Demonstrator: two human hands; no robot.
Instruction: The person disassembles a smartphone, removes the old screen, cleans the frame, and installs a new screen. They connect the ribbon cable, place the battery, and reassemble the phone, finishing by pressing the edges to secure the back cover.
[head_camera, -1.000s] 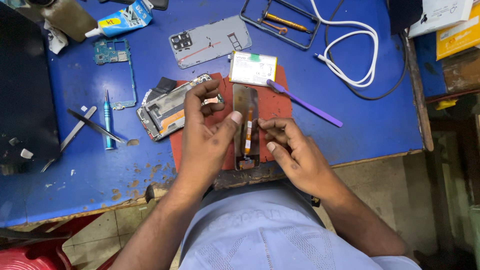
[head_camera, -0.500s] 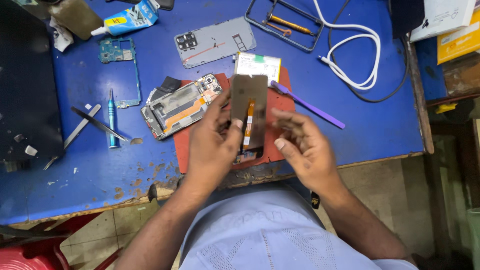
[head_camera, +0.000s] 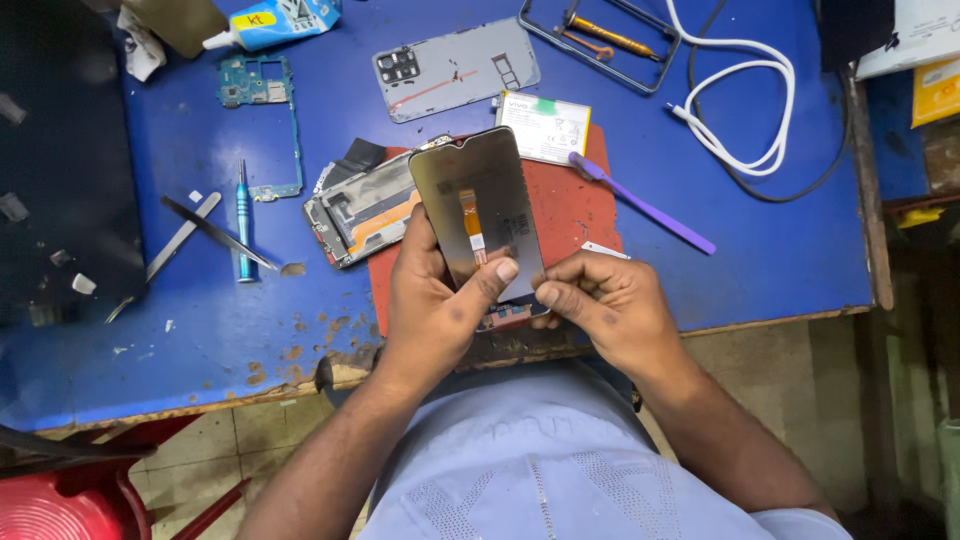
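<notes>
Both hands hold a phone display panel (head_camera: 478, 205), its dull back side up, with an orange flex ribbon down the middle. My left hand (head_camera: 432, 300) grips the panel's left edge, thumb pressed on its lower part. My right hand (head_camera: 602, 305) pinches the panel's lower right corner. The panel is lifted and tilted over a red mat (head_camera: 565, 215) on the blue bench. Just left of it lies the open phone frame (head_camera: 362, 208) with orange cabling inside.
A white battery (head_camera: 545, 127) and purple pry tool (head_camera: 645, 205) lie to the right. Grey back cover (head_camera: 455, 68), green circuit board (head_camera: 262, 105), tweezers (head_camera: 215, 232), blue screwdriver (head_camera: 243, 225), a glue tube (head_camera: 275, 20) and a white cable (head_camera: 745, 95) are spread around.
The display panel has been lifted off the red mat and raised toward me, held by both hands. The phone frame stays on the bench to the left.
</notes>
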